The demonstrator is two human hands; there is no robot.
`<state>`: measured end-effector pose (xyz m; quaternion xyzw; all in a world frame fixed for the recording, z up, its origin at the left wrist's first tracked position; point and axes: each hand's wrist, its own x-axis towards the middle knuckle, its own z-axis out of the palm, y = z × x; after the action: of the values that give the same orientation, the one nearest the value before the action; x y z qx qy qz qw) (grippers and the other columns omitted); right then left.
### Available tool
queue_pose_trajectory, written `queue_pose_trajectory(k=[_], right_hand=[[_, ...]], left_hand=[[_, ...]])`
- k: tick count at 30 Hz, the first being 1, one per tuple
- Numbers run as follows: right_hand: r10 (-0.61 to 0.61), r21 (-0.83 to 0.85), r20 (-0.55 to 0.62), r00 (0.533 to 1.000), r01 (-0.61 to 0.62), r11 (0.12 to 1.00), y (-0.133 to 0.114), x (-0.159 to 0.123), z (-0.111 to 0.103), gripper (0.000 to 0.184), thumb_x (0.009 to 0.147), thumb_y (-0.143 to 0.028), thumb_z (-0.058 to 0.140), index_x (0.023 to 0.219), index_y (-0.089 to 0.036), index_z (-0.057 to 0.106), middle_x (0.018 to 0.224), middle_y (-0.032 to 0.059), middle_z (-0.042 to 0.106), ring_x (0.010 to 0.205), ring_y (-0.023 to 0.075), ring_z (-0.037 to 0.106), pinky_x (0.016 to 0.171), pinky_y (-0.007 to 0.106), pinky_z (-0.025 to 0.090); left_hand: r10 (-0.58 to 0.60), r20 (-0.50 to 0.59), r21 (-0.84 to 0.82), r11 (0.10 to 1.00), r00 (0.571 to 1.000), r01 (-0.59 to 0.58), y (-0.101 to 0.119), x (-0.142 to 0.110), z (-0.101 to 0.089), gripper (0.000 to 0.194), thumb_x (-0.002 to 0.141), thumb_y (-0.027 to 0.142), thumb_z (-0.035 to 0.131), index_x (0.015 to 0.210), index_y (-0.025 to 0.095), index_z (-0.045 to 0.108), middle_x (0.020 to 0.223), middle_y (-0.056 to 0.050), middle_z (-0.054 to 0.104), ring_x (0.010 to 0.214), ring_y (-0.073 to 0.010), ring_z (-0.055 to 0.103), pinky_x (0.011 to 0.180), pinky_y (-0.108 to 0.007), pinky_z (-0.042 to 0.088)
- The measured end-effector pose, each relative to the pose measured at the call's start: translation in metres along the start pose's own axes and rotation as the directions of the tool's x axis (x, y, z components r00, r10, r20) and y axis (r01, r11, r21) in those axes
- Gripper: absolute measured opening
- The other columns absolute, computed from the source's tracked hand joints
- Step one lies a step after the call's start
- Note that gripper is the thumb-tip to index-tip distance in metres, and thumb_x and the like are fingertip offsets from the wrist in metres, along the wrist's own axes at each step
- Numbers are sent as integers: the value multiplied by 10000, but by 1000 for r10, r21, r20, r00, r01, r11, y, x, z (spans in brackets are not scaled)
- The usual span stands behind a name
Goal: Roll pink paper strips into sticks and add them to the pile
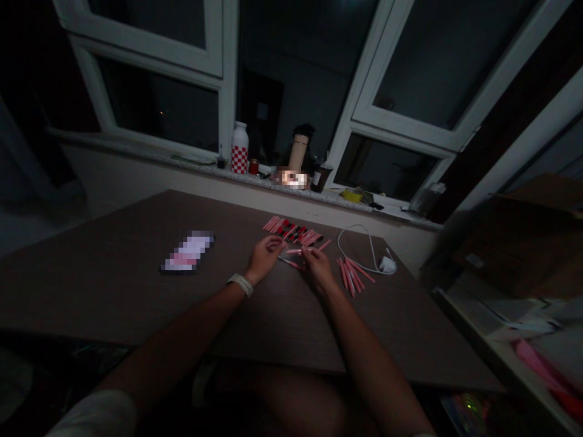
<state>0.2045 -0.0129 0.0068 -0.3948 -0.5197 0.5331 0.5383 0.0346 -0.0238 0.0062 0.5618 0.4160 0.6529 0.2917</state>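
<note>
Pink plastic stick pinched narrowly by left fingers and right fingers; pink-and-black sticks lined up just beyond fingers on table.

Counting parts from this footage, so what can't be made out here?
All in the head view:
The pink sticks at the left hand and right hand: fingers hide them, so the grip is unclear.
The rectangular item on the desk: pixelated, its print unreadable.
The object on the windowsill: pixelated too.
The pink and red row: too small and dim to count.
</note>
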Motion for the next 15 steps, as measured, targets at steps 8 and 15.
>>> queue_pose_trajectory(k=[8, 15], right_hand=[[-33, -17, -43, 999, 32, 999, -5, -4, 0, 330, 610, -434, 750, 797, -167, 697, 551, -39, 543, 493, 94, 417, 473, 210, 295], [-23, 10, -26, 999, 23, 1000, -7, -6, 2, 309, 601, -394, 758, 807, -166, 717, 546, -33, 535, 498, 93, 418, 470, 211, 360]], left_hand=[[-47, -109, -90, 995, 993, 38, -6, 5, -3, 276, 743, 354, 681, 905, 136, 633, 871, -74, 697, 814, -177, 666, 729, -272, 523], [-81, -75, -88, 993, 994, 74, 1, 2, -2, 291, 730, 369, 691, 897, 135, 644, 866, -77, 704, 817, -189, 670, 727, -277, 516]])
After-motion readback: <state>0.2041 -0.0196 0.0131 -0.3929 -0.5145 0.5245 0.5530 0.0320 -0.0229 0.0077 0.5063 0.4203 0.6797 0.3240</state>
